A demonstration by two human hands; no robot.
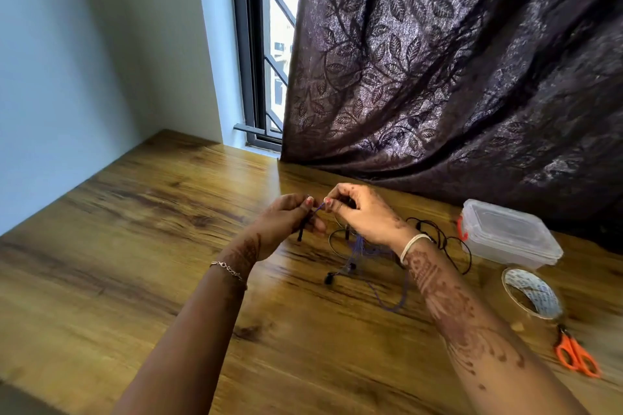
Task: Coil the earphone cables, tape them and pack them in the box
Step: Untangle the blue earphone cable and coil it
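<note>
Both hands' fingers [308, 203] pinch the purple earphone cable [318, 208], stretched between them

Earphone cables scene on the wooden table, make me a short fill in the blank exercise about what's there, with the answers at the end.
1. Both hands, left hand and right hand, pinch a thin ____ cable between them.
2. The clear plastic box has its lid ____.
3. The scissors have ____ handles.
4. The tape roll lies between the box and the ____.

Missing words: purple; on; orange; scissors
</note>
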